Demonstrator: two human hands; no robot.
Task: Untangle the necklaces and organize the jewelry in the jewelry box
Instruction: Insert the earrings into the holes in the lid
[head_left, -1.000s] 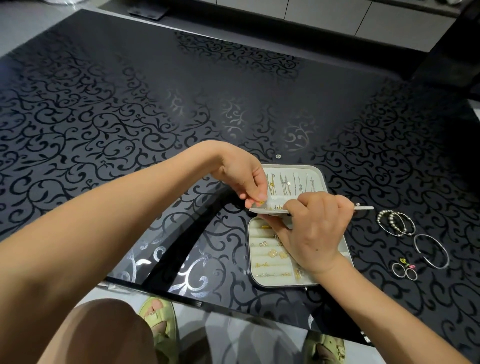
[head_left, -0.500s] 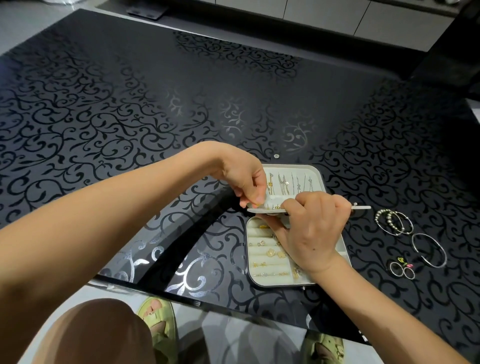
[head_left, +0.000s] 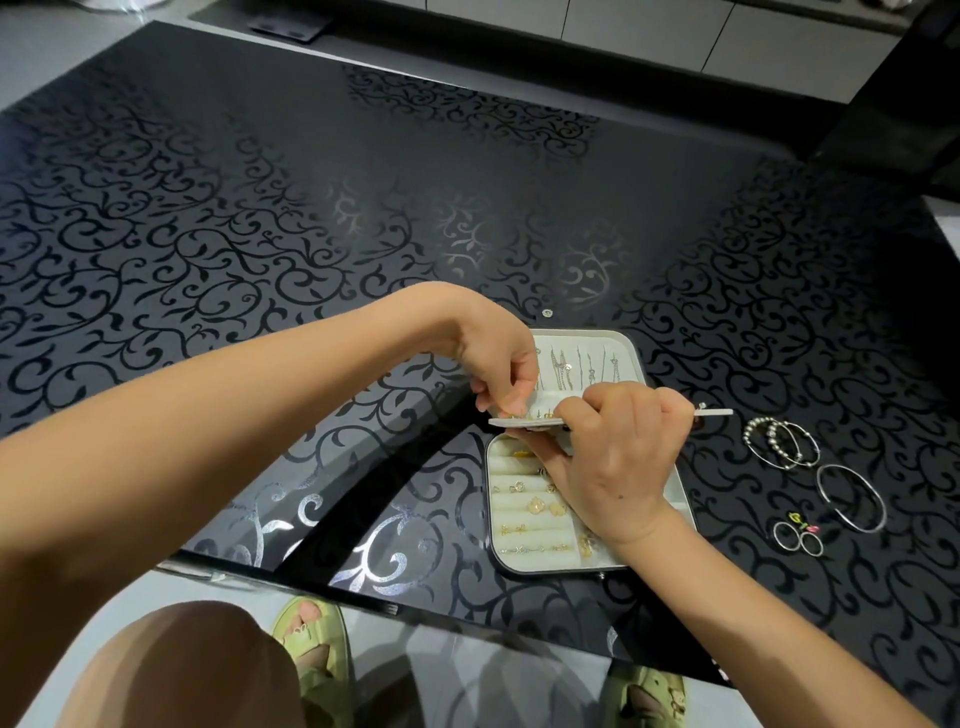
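Observation:
A cream jewelry box (head_left: 519, 566) lies open near the table's front edge. Several thin necklaces (head_left: 582, 364) hang in its raised lid. Gold earrings and rings (head_left: 540, 506) sit in the ring rolls of its lower tray. A flat earring panel (head_left: 717, 413) stands level across the middle of the box. My right hand (head_left: 613, 462) grips that panel from the front. My left hand (head_left: 504, 369) pinches a small gold stud at the panel's left end. The panel's middle is hidden by my right hand.
To the right of the box lie beaded and silver bangles (head_left: 782, 444), a large thin bangle (head_left: 852, 499), and two small rings with a colourful charm (head_left: 800, 535). A tiny stud (head_left: 546, 313) lies behind the box. The patterned black glass table (head_left: 260, 234) ends just below the box.
My left hand's fingers have shifted slightly lower onto the panel's left end. My right hand keeps its grip on the panel.

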